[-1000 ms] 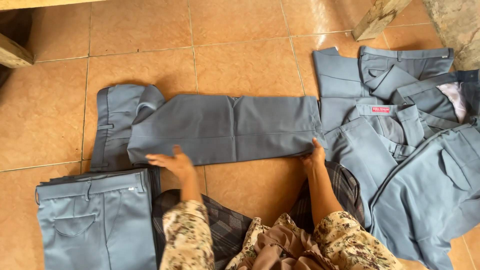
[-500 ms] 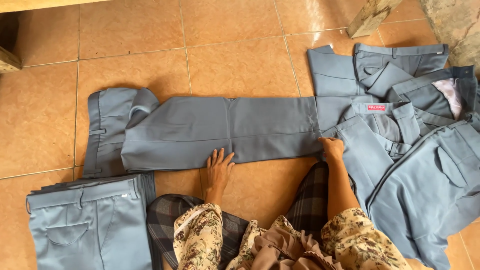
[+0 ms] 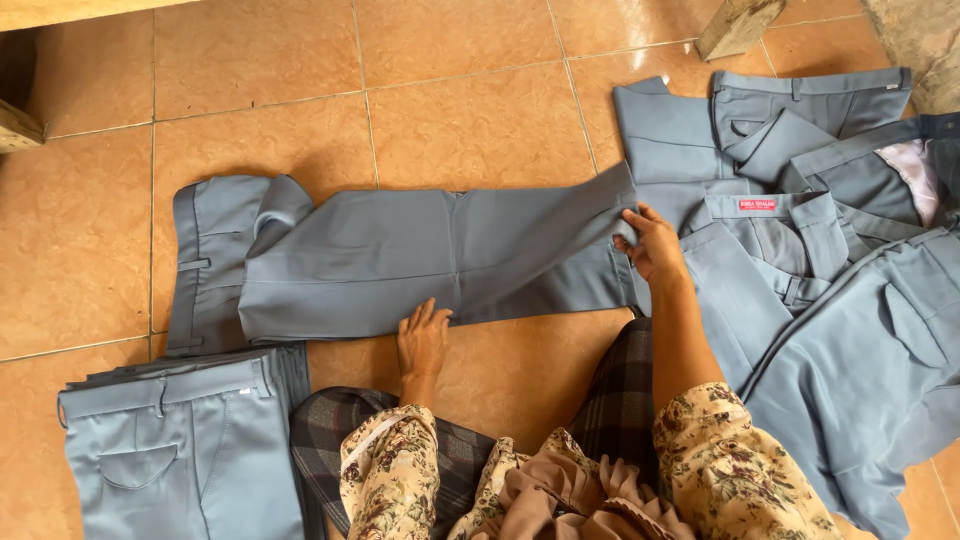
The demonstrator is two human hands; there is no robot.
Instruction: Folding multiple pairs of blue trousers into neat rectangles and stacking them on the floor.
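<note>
A pair of grey-blue trousers (image 3: 400, 255) lies flat across the orange tiled floor, waistband to the left, legs running right. My left hand (image 3: 423, 338) rests flat on the near edge of the trouser legs around the knee, fingers together. My right hand (image 3: 652, 243) grips the hem end of the legs and lifts it slightly off the floor. Both arms wear floral sleeves.
A folded stack of the same grey-blue trousers (image 3: 185, 450) sits at the near left. A loose heap of unfolded trousers (image 3: 830, 250) covers the floor at the right. A wooden leg (image 3: 738, 25) stands at the far right, another wooden piece (image 3: 18, 125) at the left edge.
My left hand slid right along the near edge of the trousers to the knee area. My right hand took hold of the hem end and raised it.
</note>
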